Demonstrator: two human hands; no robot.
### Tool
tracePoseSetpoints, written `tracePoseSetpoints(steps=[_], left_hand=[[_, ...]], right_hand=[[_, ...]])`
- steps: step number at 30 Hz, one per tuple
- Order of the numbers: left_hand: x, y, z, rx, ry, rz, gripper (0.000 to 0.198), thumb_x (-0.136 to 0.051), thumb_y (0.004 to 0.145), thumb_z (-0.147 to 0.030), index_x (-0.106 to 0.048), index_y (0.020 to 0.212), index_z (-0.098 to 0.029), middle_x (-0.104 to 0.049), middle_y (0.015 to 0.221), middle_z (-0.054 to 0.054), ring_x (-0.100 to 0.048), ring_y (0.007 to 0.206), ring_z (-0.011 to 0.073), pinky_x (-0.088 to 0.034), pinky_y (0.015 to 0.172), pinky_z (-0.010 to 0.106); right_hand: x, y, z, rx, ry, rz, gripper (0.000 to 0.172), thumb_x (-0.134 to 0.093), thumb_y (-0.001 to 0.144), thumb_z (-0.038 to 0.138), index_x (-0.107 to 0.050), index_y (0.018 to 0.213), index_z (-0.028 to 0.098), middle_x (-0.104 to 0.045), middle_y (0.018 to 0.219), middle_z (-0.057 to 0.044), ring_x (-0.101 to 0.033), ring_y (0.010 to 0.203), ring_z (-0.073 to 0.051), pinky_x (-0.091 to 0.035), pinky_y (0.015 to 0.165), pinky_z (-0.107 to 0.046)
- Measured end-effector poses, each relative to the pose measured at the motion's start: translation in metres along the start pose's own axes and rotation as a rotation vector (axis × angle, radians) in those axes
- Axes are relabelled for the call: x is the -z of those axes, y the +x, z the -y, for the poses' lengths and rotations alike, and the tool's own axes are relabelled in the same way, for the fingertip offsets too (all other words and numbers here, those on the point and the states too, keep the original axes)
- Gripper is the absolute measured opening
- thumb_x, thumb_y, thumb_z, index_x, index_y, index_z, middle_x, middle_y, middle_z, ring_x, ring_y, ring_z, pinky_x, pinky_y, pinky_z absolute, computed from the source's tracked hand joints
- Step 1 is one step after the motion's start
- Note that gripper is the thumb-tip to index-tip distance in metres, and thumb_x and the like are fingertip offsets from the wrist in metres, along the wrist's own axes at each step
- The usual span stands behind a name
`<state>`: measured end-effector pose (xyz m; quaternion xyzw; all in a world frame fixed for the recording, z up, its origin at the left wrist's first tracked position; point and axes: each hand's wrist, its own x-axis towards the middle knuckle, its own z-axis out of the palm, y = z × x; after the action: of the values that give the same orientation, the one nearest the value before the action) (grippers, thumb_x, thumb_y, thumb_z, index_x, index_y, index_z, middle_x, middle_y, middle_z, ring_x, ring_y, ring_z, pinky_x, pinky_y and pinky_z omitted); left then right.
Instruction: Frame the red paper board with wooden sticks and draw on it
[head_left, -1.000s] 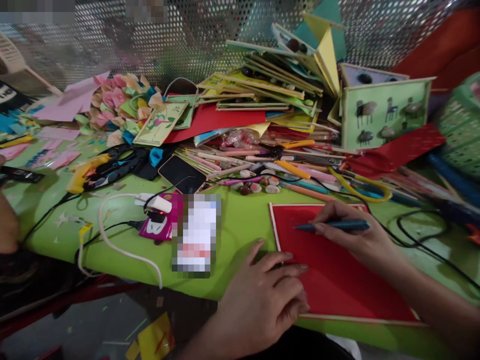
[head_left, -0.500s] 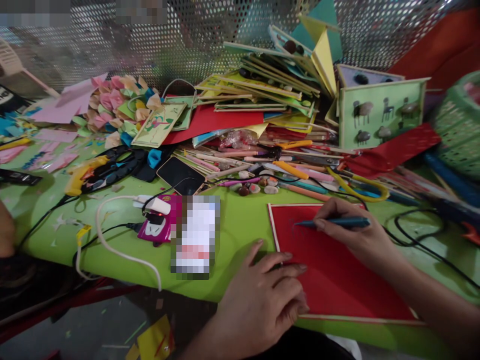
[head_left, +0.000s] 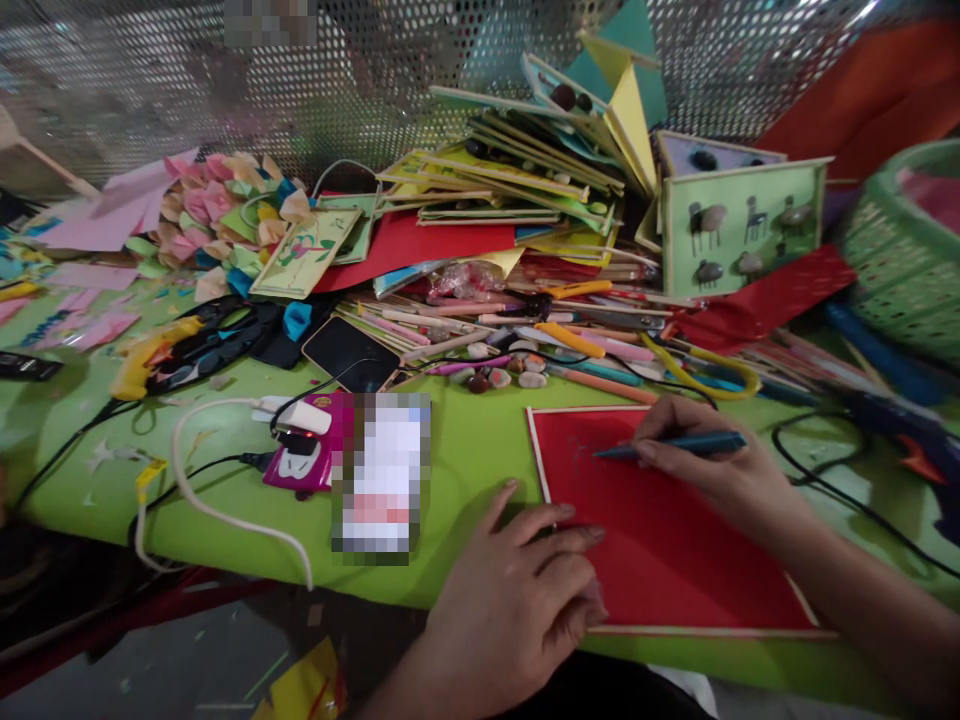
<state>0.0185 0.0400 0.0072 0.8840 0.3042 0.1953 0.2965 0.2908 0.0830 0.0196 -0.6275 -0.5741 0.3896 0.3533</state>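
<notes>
A red sheet edged with thin pale sticks lies on the green table at the right front. My right hand is closed around a dark blue-green pen, its tip pointing left at the upper part of the sheet. Faint marks show on the red surface just left of the tip. My left hand rests over the left edge of the sheet, fingers spread and holding nothing. Behind the sheet lie several pebbles and many pens and sticks.
A pixelated phone and a purple power socket with cables lie left of my hands. Stacked stick-framed cards stand behind, beside a green basket. Glue guns lie at far left and right.
The pen tip has shifted slightly right on the red sheet, and more faint marks show beside it. My left hand stays at the sheet's edge. The view has turned slightly.
</notes>
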Motion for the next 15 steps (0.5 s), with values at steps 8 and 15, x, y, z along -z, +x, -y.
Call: tracePoseSetpoints(steps=[8, 15], left_hand=[[0.0006, 0.0003, 0.0001, -0.006, 0.006, -0.006, 0.011, -0.056, 0.108, -0.035, -0.063, 0.107, -0.027, -0.071, 0.14, -0.009, -0.056, 0.139, 0.0134, -0.013, 0.129, 0.04], [0.0019, 0.0007, -0.0021, 0.001, 0.05, 0.007, 0.013, -0.058, 0.106, -0.035, -0.067, 0.105, -0.026, -0.074, 0.136, -0.005, -0.058, 0.136, 0.0149, -0.021, 0.129, 0.044]], right_hand=[[-0.0017, 0.0002, -0.0006, 0.011, -0.003, 0.009, 0.031, -0.077, 0.082, 0.053, -0.067, 0.074, 0.025, -0.064, 0.068, 0.002, -0.053, 0.065, -0.016, -0.04, 0.061, -0.03], [-0.0033, 0.0003, 0.0005, 0.038, -0.018, 0.005, 0.028, -0.076, 0.083, 0.051, -0.067, 0.073, 0.026, -0.062, 0.066, 0.003, -0.052, 0.063, -0.016, -0.04, 0.06, -0.03]])
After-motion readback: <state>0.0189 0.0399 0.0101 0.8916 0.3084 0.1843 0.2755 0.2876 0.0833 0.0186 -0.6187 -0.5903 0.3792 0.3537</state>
